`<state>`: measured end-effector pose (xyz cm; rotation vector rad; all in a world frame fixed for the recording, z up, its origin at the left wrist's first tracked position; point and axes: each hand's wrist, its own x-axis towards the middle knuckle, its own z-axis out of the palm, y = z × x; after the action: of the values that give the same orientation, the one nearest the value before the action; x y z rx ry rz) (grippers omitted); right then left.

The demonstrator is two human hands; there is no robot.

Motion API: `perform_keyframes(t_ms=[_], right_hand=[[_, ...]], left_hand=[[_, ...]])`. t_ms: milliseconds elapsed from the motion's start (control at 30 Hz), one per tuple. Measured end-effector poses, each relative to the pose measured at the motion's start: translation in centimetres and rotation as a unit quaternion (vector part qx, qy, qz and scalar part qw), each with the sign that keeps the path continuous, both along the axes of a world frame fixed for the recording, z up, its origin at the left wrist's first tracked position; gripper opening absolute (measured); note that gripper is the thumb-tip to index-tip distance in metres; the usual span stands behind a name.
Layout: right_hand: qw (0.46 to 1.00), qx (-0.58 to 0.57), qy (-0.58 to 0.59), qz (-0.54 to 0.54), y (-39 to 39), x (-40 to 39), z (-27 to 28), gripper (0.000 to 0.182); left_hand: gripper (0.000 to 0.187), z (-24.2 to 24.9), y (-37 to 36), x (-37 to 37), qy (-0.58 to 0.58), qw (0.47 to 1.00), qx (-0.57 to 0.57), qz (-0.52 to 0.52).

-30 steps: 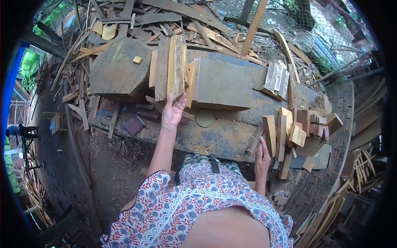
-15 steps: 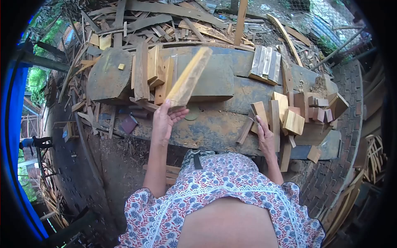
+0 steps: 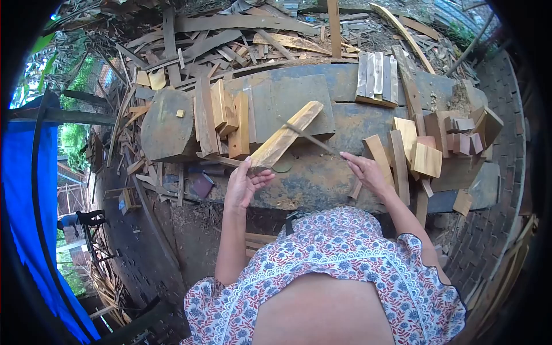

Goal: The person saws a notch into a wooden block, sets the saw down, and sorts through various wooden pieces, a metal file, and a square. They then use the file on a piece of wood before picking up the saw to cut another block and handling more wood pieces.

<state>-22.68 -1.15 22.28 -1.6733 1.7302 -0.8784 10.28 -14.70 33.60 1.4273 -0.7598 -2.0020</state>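
Note:
My left hand (image 3: 248, 183) grips the lower end of a long, rough wooden piece (image 3: 287, 135), which slants up to the right over the bench (image 3: 310, 182). In my right hand (image 3: 368, 174) is the near end of a thin, dark, stick-like tool (image 3: 315, 141); its far end lies across the wooden piece, near the upper part. Whether the tool is metal or wood I cannot tell. Beside my right hand, several wooden blocks (image 3: 426, 160) stand and lean together.
Upright boards and blocks (image 3: 240, 127) stand at the bench's left part. A row of grey strips (image 3: 376, 76) sits at the back. Scrap wood (image 3: 230, 40) is heaped behind the bench. A dark red object (image 3: 202, 186) lies at the left front.
The wooden piece has come lower and tilted further right. My right hand has risen from beside the blocks, and the thin tool now lies across the wood.

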Motion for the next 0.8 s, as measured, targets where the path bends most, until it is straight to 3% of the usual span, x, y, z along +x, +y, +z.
perform_keyframes(t_ms=[67, 233, 400, 433, 467, 533, 567, 700, 733, 800], right_hand=[[0.998, 0.039, 0.034, -0.043, -0.8, -1.2, -3.0, 0.038], [0.985, 0.097, 0.093, -0.109, -1.4, -0.5, -0.4, 0.037], [0.998, -0.028, 0.064, 0.001, 0.2, 0.8, 0.5, 0.038], [0.995, 0.045, 0.082, -0.025, 0.3, 0.4, 0.5, 0.036], [0.995, 0.042, 0.082, -0.026, 0.4, -0.4, -0.7, 0.036], [0.975, 0.106, 0.086, -0.174, 0.2, -1.5, -3.0, 0.034], [0.972, 0.115, 0.076, -0.192, 0.4, -2.0, -2.7, 0.034], [0.979, 0.107, 0.025, -0.169, 0.5, 0.1, 1.9, 0.035], [0.990, 0.072, -0.020, -0.116, 0.6, 0.9, 2.6, 0.036], [0.996, 0.044, -0.071, -0.021, 0.4, 2.3, 5.9, 0.039]], left_hand=[[0.043, -0.6, -0.3, 0.6, -0.006, 1.000, -0.011, -0.013], [0.045, -0.1, -0.1, 0.5, -0.007, 1.000, -0.010, 0.005], [0.048, 0.3, -0.3, 0.1, -0.009, 1.000, -0.022, 0.020], [0.047, 0.6, -0.4, -0.1, -0.006, 0.999, -0.027, 0.024], [0.047, 0.8, -0.4, -0.2, -0.003, 0.999, -0.033, 0.028], [0.045, 1.0, -0.6, -0.4, -0.005, 0.998, -0.056, 0.032], [0.044, 1.1, -0.8, -0.6, -0.005, 0.996, -0.078, 0.037], [0.048, 1.1, -1.9, -1.4, -0.063, 0.979, -0.194, 0.027], [0.048, 1.1, -2.2, -1.5, -0.066, 0.979, -0.191, 0.031], [0.052, 2.0, -2.4, -2.0, -0.159, 0.945, -0.281, -0.058]])
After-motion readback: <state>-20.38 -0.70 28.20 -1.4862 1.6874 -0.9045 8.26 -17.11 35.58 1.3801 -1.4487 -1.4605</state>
